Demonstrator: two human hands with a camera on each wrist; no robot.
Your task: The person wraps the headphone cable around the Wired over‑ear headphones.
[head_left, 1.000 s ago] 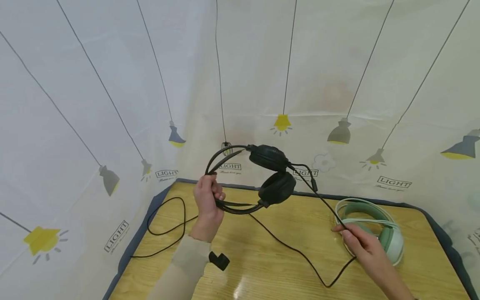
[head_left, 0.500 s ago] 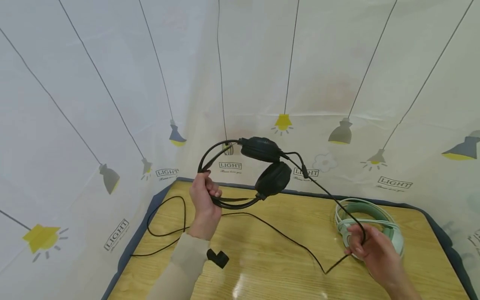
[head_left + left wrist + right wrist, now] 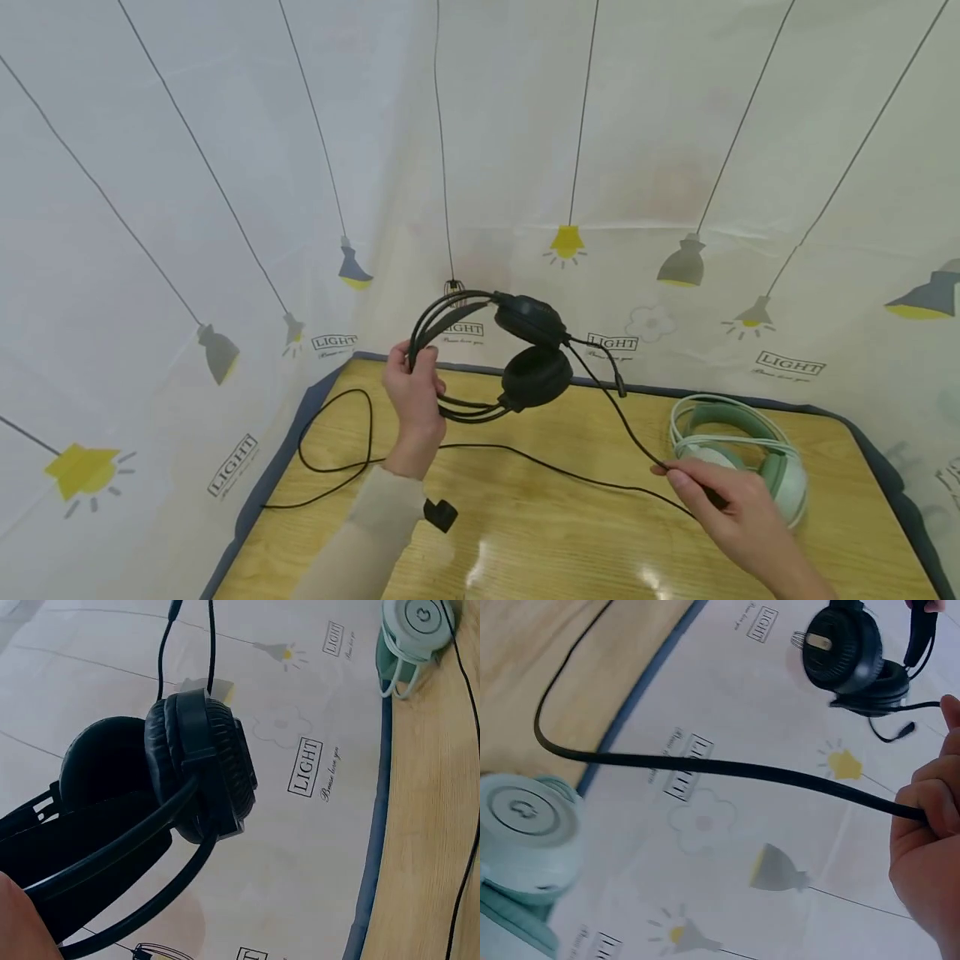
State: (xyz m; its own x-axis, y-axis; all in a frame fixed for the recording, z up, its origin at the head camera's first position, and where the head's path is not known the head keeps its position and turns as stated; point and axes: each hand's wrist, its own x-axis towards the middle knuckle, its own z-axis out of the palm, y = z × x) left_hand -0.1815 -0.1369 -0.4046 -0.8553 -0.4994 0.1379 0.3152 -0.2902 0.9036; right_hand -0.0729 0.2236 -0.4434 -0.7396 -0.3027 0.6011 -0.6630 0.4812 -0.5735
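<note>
My left hand (image 3: 416,392) grips the headband of a black headset (image 3: 531,321), holding it above the table with both ear cups pointing right. A thin microphone boom with a dark tip hangs from the upper cup. The headset's black cable (image 3: 765,771) runs down from the cups into my right hand (image 3: 738,508), which pinches it between thumb and fingers. In the right wrist view the fingers curl round the cable. Beyond the right hand lies a pale green headset (image 3: 791,483), partly hidden by that hand. In the left wrist view the black ear cup (image 3: 202,765) fills the middle.
The rest of the cable (image 3: 367,417) loops loosely on the left of the wooden table (image 3: 525,533). A light cloth printed with lamps (image 3: 566,242) rises along the table's back and sides, with a dark blue border (image 3: 288,433) along the edge.
The black headset rose a little, then came back down and turned slightly. My right hand first moved right and up, its fingers curled round the cable, and now pinches it farther left.
</note>
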